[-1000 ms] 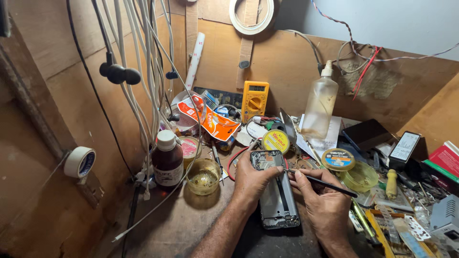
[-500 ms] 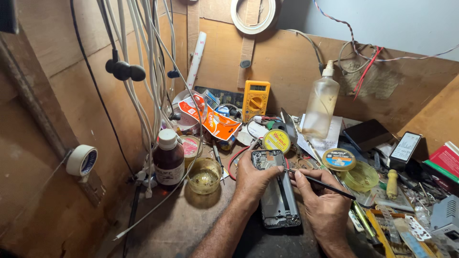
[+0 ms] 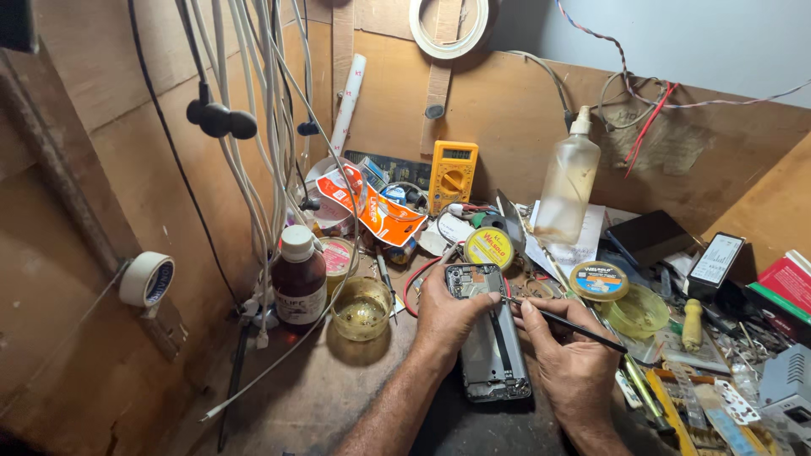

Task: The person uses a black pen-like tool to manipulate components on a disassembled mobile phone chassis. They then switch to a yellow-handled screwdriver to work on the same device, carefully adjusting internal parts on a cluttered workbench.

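1. Cluttered plywood repair nook; brown workbench fills the lower half of the frame, cables hang at upper left, a roll of tape is pinned at top centre.
2. An opened smartphone lies back-up at lower centre of the frame, rear cover off, internals and battery area exposed.
3. Left hand is curled around the phone's upper left edge, thumb lying across the top near the camera module, pinning it to the bench.
4. Right hand is closed in a pen grip on a thin black probe tool; its tip touches the phone's upper right edge, just beside the left thumb.
5. Progress, as judged: disassembly has gone as far as the open back; work at the top board is in hand. Whether any part has been freed cannot be told. No cover is refitted.
6. Around: brown bottle and a glass cup of yellowish liquid left of centre; yellow multimeter and a clear pump bottle at upper centre; round solder-wick tins at right.
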